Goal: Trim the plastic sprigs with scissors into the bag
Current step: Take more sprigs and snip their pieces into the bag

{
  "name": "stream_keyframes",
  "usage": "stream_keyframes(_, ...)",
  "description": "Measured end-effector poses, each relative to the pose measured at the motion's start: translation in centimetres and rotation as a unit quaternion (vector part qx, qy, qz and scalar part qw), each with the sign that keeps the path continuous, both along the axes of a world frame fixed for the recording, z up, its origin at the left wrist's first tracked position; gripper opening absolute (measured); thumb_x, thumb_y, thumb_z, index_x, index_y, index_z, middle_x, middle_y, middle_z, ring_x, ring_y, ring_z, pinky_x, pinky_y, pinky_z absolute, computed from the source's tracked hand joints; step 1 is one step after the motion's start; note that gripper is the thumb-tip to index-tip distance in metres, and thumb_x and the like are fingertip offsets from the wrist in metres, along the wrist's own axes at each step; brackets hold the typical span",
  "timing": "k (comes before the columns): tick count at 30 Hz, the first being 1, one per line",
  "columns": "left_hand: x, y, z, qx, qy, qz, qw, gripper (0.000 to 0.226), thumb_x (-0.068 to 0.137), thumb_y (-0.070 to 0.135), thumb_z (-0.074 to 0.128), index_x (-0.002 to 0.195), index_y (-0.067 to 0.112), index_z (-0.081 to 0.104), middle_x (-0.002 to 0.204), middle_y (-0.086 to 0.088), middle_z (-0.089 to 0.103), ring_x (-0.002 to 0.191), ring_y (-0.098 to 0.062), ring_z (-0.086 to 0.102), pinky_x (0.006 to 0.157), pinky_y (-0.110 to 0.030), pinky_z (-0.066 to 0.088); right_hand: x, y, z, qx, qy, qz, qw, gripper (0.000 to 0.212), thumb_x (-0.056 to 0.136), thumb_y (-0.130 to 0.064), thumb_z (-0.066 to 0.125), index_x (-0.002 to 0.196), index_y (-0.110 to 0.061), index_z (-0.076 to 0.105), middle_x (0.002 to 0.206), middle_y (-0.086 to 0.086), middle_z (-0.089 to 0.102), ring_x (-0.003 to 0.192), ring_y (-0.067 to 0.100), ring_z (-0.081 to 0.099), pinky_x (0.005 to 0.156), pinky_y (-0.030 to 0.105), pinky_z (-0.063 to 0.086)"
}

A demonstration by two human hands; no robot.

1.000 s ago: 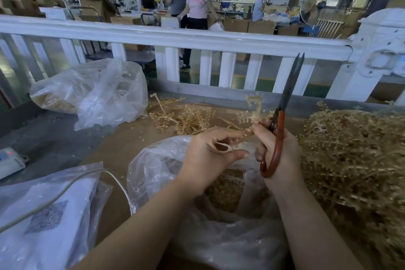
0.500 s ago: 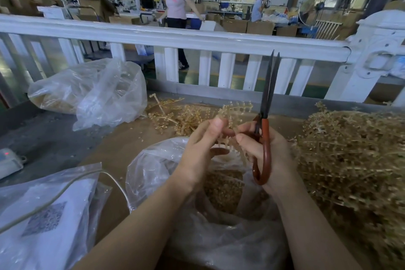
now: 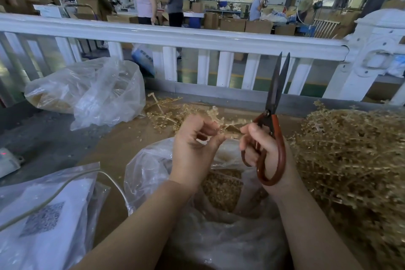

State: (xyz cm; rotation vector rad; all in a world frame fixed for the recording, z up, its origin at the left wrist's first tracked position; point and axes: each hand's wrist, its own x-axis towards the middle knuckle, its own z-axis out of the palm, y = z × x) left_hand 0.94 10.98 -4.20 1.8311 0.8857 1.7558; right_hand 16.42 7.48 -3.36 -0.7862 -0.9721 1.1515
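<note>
Nearest to me, the open clear plastic bag (image 3: 153, 173) lies under my wrists, with cut gold pieces inside. Above it my left hand (image 3: 195, 144) pinches a gold plastic sprig (image 3: 219, 119) between its curled fingers. My right hand (image 3: 260, 147), at 3 o'clock from the left, grips the red-handled scissors (image 3: 272, 138), blades pointing to 12 o'clock and a little apart. At 3 o'clock lies the big sprig pile (image 3: 350, 155). At 10 o'clock lies a second filled bag (image 3: 92, 92), and behind it the white railing (image 3: 175, 37).
</note>
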Motion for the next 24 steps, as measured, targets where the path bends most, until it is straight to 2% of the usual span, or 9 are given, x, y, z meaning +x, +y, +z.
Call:
stream_keyframes(5,-1.0,0.4,0.2,0.218,0.174,0.207,0.938,0.025,0.071,-0.004,0.077,0.081,0.009,0.058,0.077,-0.008,0.056,0.066,-0.025,0.052,0.053,-0.033,0.043,-0.3,-0.1,0.1,0.000,-0.029,0.033,0.999,0.059,0.058,-0.069,0.085,0.079,-0.016,0.073,0.066,0.011,0.064,0.035,0.006,0.037,0.037,0.017,0.027)
stream_keyframes(7,-1.0,0.5,0.4,0.263,0.230,0.271,0.897,0.024,0.072,-0.003,0.074,0.081,0.013,0.059,0.075,-0.009,0.059,0.066,-0.026,0.049,0.055,-0.035,0.038,-0.4,-0.3,0.4,-0.009,-0.057,0.041,0.998,0.043,0.066,-0.059,0.086,0.074,-0.019,0.073,0.067,0.010,0.065,0.036,0.006,0.037,0.038,0.018,0.026)
stream_keyframes(10,-0.6,0.1,0.3,0.267,0.291,0.330,0.857,0.014,0.068,0.008,0.076,0.072,0.017,0.067,0.087,-0.007,0.064,0.079,-0.024,0.042,0.070,-0.034,0.030,-0.5,-0.5,0.4,-0.025,-0.083,0.021,0.996,0.024,0.083,-0.028,0.079,0.081,-0.008,0.065,0.056,0.001,0.059,0.037,0.008,0.037,0.038,0.017,0.029)
stream_keyframes(13,-0.8,0.1,0.0,0.259,0.308,0.270,0.875,0.026,0.074,0.045,0.076,0.078,0.021,0.069,0.111,-0.007,0.064,0.101,-0.022,0.048,0.089,-0.040,0.030,-0.5,-0.5,0.5,-0.038,-0.055,-0.009,0.998,0.016,0.079,-0.020,0.073,0.085,-0.007,0.065,0.053,-0.003,0.050,0.040,0.008,0.040,0.039,0.017,0.033)
stream_keyframes(15,-1.0,0.0,0.4,0.219,0.258,0.161,0.927,0.047,0.084,0.065,0.057,0.081,0.019,0.069,0.112,-0.002,0.063,0.104,-0.017,0.055,0.098,-0.043,0.032,-0.6,-0.5,0.5,-0.030,-0.033,-0.020,0.999,0.013,0.078,-0.018,0.074,0.084,-0.010,0.065,0.055,-0.003,0.049,0.042,0.007,0.043,0.039,0.016,0.034)
stream_keyframes(17,-1.2,-0.4,0.7,0.129,0.174,0.031,0.976,0.052,0.093,0.062,0.045,0.084,0.015,0.065,0.094,0.004,0.065,0.092,-0.015,0.062,0.091,-0.045,0.043,-0.5,-0.4,0.4,-0.020,-0.049,-0.036,0.998,0.012,0.076,-0.022,0.075,0.081,-0.014,0.067,0.053,0.000,0.044,0.042,0.009,0.037,0.040,0.019,0.030)
stream_keyframes(19,-1.2,-0.5,0.8,0.005,0.105,-0.059,0.993,0.038,0.093,0.052,0.053,0.092,0.014,0.060,0.082,0.006,0.062,0.079,-0.013,0.061,0.073,-0.042,0.051,-0.5,-0.3,0.4,-0.018,-0.068,-0.055,0.996,0.008,0.074,-0.026,0.077,0.076,-0.022,0.070,0.053,0.002,0.043,0.043,0.013,0.035,0.043,0.022,0.028)
stream_keyframes(21,-1.1,-0.5,0.8,-0.109,0.102,-0.096,0.984,0.029,0.087,0.047,0.066,0.102,0.024,0.059,0.080,0.011,0.061,0.074,-0.008,0.059,0.068,-0.036,0.052,-0.6,-0.3,0.4,-0.016,-0.066,-0.063,0.996,0.006,0.074,-0.026,0.076,0.071,-0.029,0.072,0.056,0.002,0.045,0.045,0.013,0.036,0.045,0.023,0.029)
stream_keyframes(24,-1.0,-0.1,0.9,-0.154,0.130,-0.163,0.966,0.023,0.082,0.046,0.070,0.099,0.031,0.069,0.078,0.015,0.058,0.072,-0.005,0.054,0.068,-0.027,0.048,-0.7,-0.3,0.5,-0.017,-0.054,-0.067,0.996,0.007,0.072,-0.027,0.077,0.070,-0.032,0.073,0.063,0.001,0.051,0.046,0.010,0.040,0.043,0.019,0.033)
